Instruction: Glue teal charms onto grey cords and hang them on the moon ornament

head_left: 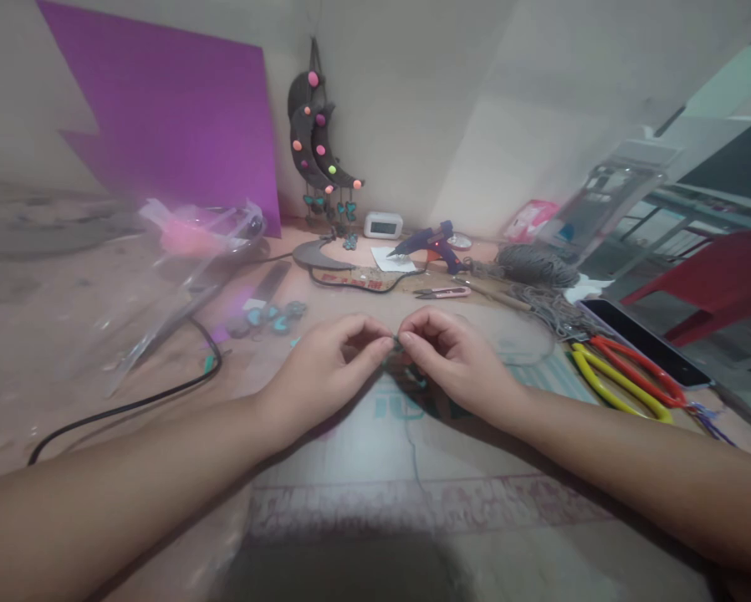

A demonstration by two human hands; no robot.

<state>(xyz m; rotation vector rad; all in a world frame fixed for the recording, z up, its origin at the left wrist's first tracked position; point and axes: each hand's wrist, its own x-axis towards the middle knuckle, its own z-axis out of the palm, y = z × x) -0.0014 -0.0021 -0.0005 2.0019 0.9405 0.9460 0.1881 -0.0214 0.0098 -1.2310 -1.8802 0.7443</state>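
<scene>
At the middle of the table my left hand (338, 355) and my right hand (454, 351) meet, thumb and forefinger pinched in each. Between the fingertips is a small dark bit of a thin grey yarn (411, 443), whose tail trails down over the table sheet. Some teal shows just below my right fingers, too blurred to make out. To the left of my left hand lie several teal pieces with grey string (275, 316). A pair of small pink thread snips (443, 293) rests beyond my hands.
A purple glue gun (429, 242) stands behind, near a white digital clock (383, 225) and a grey crescent (322, 253). To the right are a grey yarn ball (535, 264), a phone (645, 341) and yellow-and-red-handled tools (626, 385). A black cable (130, 407) and plastic bags (181, 276) lie left.
</scene>
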